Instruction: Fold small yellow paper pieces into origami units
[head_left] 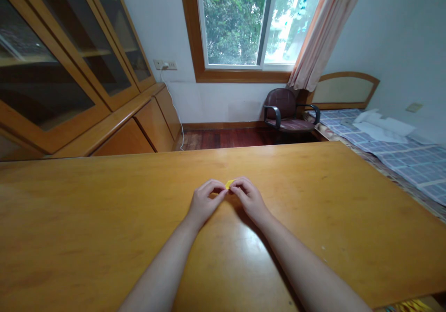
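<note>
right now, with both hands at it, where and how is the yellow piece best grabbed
Probably by the far edge of the yellow piece, in a light pinch, coming from the window side. That edge shows between the left hand and right hand, which crowd its sides. It is small, so there seems little room for a fuller grip.

Two hands (205, 201) (250, 199), one yellow piece (229, 184), one chair (281, 104)

No lettering or numbers can be read.
</note>
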Demonstrator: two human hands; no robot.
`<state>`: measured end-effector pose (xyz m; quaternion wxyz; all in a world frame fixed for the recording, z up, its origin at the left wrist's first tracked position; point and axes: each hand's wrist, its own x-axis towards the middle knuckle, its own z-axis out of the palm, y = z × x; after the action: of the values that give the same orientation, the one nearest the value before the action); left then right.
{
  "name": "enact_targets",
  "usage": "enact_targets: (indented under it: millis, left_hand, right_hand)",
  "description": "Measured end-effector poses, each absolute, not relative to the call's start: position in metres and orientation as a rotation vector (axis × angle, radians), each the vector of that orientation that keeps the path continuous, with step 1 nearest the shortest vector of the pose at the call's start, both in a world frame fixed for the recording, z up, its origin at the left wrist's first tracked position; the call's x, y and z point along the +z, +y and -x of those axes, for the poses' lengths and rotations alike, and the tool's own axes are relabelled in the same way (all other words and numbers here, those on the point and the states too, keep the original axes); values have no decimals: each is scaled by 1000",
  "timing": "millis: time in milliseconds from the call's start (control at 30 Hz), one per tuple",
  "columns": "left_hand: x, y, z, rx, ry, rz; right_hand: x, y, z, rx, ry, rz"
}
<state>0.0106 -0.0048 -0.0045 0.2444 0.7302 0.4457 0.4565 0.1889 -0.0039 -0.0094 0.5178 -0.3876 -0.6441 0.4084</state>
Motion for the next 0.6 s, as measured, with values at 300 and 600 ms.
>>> enact_targets:
  millis: [300,600]
  left_hand:
    - [-1,-6,-11,1301,1231,-1964]
    - [-3,-5,-13,1317,1193,-1982]
  right_hand:
    - [-12,-2,-189,1010,-1524,939]
    - [-20,1,-188,1113,-1383,926]
